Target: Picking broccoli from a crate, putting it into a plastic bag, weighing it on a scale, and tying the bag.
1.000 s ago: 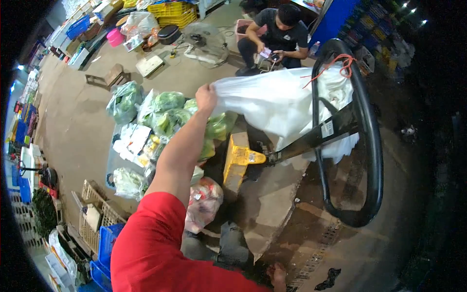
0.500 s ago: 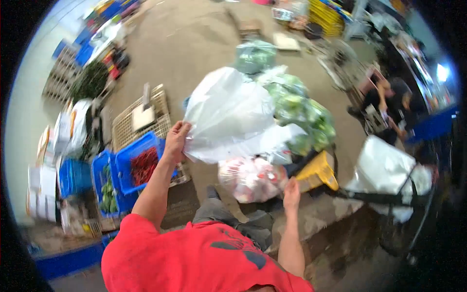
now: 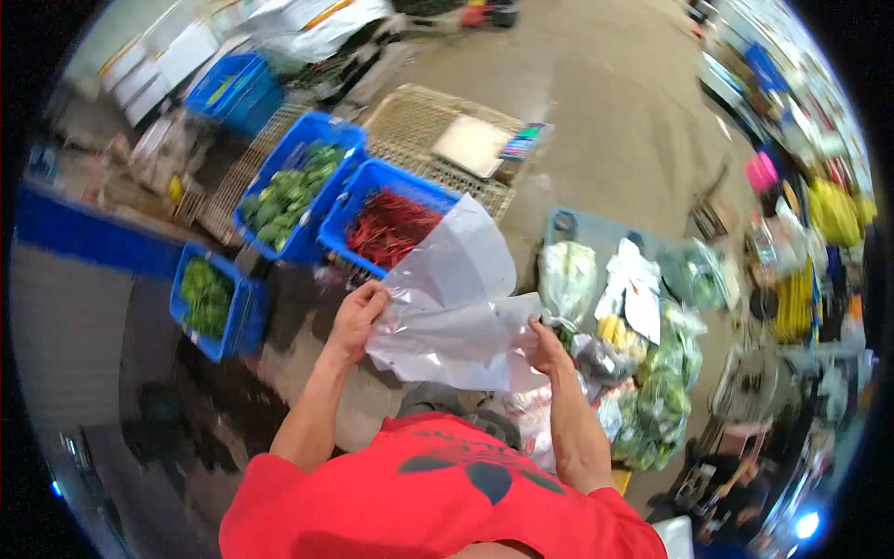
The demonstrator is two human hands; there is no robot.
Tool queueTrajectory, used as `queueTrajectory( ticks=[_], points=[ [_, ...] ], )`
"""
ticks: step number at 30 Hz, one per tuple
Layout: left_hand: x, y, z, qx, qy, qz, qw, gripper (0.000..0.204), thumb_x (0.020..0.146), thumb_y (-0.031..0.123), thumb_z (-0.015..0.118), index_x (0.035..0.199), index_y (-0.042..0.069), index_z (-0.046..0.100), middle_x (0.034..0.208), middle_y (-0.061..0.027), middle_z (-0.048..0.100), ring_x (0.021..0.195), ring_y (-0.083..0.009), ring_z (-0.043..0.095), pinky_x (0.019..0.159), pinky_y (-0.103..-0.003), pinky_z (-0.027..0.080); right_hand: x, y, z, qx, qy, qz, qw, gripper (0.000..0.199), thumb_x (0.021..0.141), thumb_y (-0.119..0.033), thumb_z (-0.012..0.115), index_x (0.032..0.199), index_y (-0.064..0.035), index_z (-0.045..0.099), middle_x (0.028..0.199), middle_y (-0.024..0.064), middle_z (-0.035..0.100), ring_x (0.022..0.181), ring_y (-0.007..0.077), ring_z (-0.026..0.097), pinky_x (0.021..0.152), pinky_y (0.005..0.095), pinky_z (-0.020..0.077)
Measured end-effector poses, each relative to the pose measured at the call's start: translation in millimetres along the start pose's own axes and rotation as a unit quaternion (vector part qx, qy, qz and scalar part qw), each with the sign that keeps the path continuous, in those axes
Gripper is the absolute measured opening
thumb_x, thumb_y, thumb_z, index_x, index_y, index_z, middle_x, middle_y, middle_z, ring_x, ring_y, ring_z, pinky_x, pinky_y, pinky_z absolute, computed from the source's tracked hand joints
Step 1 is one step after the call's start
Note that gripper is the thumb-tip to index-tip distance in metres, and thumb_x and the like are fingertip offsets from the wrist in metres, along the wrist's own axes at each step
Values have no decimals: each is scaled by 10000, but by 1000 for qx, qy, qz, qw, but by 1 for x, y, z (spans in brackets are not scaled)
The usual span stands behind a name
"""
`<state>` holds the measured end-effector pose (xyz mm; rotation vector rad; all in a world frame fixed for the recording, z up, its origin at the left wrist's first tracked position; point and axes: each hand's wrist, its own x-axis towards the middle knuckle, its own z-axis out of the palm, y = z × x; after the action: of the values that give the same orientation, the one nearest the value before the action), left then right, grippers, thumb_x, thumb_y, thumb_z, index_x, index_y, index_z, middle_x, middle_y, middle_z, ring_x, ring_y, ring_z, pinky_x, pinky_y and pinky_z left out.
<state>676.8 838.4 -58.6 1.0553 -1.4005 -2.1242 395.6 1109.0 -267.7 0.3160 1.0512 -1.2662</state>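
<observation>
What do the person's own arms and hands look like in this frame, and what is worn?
Both forearms are bare, with no gloves, watch or rings visible on the left hand or right hand. A red short-sleeved shirt with a dark printed chest design covers the shoulders.

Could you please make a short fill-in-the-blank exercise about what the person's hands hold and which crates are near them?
1. Both the left hand and the right hand grip a translucent white plastic ____.
2. The crates beyond the hands are all ____ in colour.
3. The crate nearest the bag's upper edge holds long ____ chillies.
4. The person wears a ____ shirt.

Missing words: bag; blue; red; red
</observation>
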Motion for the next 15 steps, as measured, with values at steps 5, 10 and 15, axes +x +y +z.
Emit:
queueTrajectory(
  ticks=[5,10,15],
  points=[
    [39,-26,-14,18,101,30,994,110,998,161,617,958,65,653,801,80,560,691,-24,486,607,-204,396,26,-23,30,35,-43,-94,994,305,926,-336,654,1123,-104,647,1031,60,709,909,221,644,822,435,512],
    [109,-68,-3,164,207,-2,964,178,986,214,606,891,68,643,719,79,494,646,-33,412,555,-231,330,1,-120,-32,-17,-34,-140,989,300,927,-225,610,1153,-28,638,1014,139,713,890,278,693,860,440,549],
    [235,-75,77,277,103,47,954,198,982,212,604,886,44,641,703,72,491,647,-34,421,561,-238,333,-36,-237,-81,-82,60,-208,973,80,940,-82,622,949,-3,636,867,103,678,812,229,683,789,410,593]
  ],
)
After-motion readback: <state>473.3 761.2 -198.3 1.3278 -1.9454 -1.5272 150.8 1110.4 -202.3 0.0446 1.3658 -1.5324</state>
